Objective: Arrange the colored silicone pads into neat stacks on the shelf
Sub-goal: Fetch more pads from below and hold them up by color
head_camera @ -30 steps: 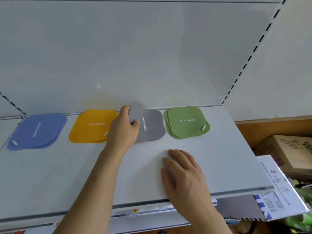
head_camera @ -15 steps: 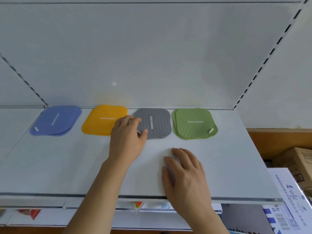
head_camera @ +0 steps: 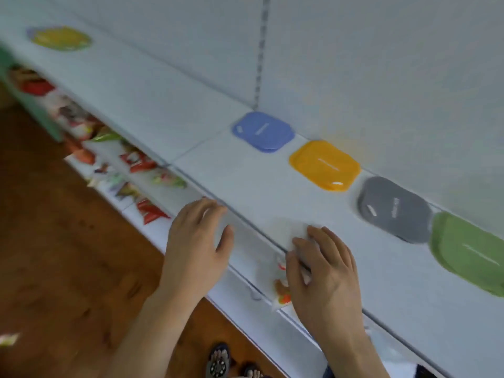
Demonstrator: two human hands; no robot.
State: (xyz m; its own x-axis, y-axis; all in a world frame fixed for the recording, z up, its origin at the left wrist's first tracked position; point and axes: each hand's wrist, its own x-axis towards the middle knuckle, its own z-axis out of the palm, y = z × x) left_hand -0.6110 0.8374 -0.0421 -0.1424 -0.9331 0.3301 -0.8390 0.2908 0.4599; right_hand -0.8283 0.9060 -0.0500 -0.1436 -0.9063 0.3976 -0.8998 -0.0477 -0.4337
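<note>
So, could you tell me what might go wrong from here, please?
The right hand rests on a pale sheet at the white shelf's front edge; it could slide off. The stack of grey square silicone pads looks fanned and sits close to the green silicone pads, so straightening it may nudge them.

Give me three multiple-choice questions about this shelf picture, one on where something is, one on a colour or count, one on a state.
1. Which stack lies between the blue pads and the grey pads?
A green B orange C red
2. How many stacks sit in the near row?
A two B six C four
3. What is the left hand doing?
A holding nothing B gripping a pad C lifting a box

B: orange pads sit between them.
C: blue, orange, grey, green pads.
A: its fingers are spread at the shelf edge.
</note>
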